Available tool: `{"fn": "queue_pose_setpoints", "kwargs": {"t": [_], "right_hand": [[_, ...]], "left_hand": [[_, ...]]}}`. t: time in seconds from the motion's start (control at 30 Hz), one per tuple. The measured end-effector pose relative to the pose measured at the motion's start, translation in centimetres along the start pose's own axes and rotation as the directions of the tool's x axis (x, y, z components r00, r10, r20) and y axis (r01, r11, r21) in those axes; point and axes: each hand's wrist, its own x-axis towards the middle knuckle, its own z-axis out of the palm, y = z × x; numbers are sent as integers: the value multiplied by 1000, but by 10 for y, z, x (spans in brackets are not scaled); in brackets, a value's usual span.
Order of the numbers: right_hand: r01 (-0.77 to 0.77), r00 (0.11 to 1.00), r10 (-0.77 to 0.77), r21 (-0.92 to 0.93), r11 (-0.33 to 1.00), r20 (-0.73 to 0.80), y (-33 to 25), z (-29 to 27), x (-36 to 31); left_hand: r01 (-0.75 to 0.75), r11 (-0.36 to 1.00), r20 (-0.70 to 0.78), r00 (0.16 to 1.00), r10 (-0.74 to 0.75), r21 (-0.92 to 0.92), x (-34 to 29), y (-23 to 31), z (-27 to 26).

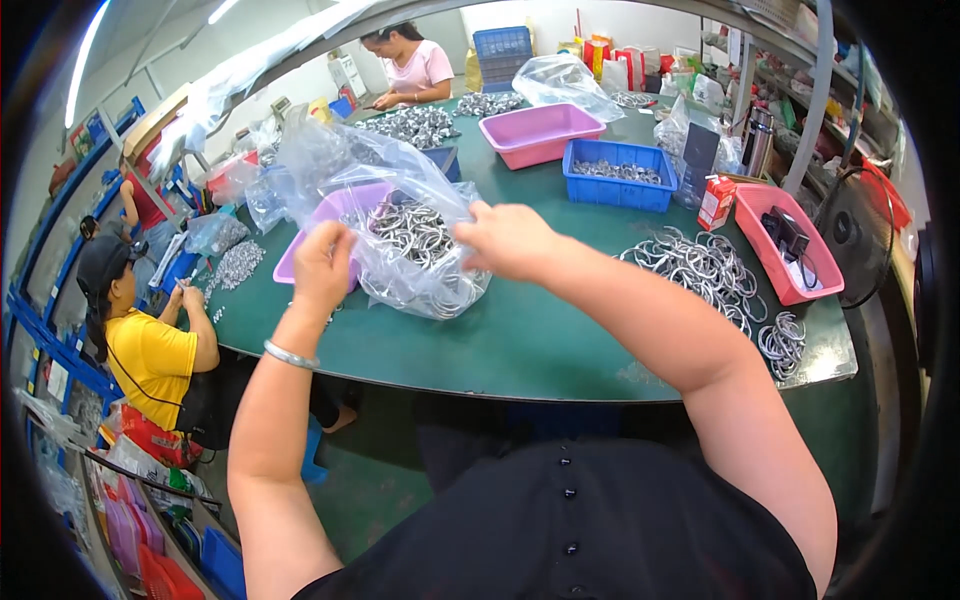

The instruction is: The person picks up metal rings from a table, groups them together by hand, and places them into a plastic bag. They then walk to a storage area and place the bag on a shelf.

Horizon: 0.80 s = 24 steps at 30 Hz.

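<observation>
One bag (440,300), edges pinched by my left fingers (340,240) and right fingers (470,235), presumably to spread it, rings (410,230) between.

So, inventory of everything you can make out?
table: 1, green, centre
clear bag: 1, transparent, above table
metal rings: many, silver, in bag
tray: 1, purple, partly behind bag
tub: 1, pink, far side
bin: 1, blue, right of tub
small parts: many, silver, in bin
ring heaps: 2, silver, table's right
open box: 1, reddish-pink, right edge
devices: count unclear, black, in box
carton: 1, red-white, beside box
flask: 1, silver, beyond carton
fan: 1, dark, far right
crates: stack, blue, back
co-workers: 3, yellow, pink, red tops, left and far side
bracelet: 1, silver, left wrist
shirt: 1, black, bottom
left hand: 1, bare, bag's left side
right hand: 1, bare, bag's right side
</observation>
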Motion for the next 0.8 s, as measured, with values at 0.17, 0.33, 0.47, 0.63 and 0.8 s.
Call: {"fn": "queue_pose_setpoints", "kwargs": {"t": [0.17, 0.33, 0.47, 0.63, 0.8], "right_hand": [[-206, 951, 255, 262, 943, -172, 50, -44, -3], [-108, 865, 273, 375, 921, -420, 41, -104, -3], [-27, 804, 460, 749, 662, -377, 39, -126, 0], [-133, 852, 432, 676, 725, -295, 62, -105, -18], [-14, 818, 407, 694, 720, -406, 62, -38, -60]], "left_hand": [[-3, 995, -167, 986, -14, -100, 52, 32, -27], [37, 899, -246, 956, -160, -437, 101, 57, -59], [84, 889, -246, 945, -214, -451, 129, 71, -58], [139, 968, -229, 955, -187, -210, 132, 61, -27], [147, 951, -243, 946, -215, -271, 117, 64, -24]]}}
